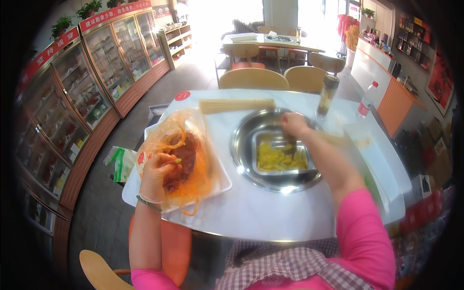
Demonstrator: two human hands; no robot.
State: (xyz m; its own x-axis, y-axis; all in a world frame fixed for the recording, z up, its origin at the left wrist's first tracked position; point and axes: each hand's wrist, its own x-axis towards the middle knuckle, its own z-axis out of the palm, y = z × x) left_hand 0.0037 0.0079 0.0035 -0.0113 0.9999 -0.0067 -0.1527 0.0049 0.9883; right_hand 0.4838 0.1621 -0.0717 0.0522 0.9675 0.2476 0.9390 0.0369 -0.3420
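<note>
Left hand (158,170): grip pinched on a small green piece (178,160), over the red food (191,149) in its plastic bag (165,131). Right hand (294,124): nearer the yellow pieces (274,157) — these lie just below it in a steel tray (280,172); grip closure and contents: cannot tell.

Cut pieces (271,158): were yellow
Surface (261,217): was white
Sleeves (361,220): were bright pink
Apron (273,268): was checked, grey-brown and white
</note>
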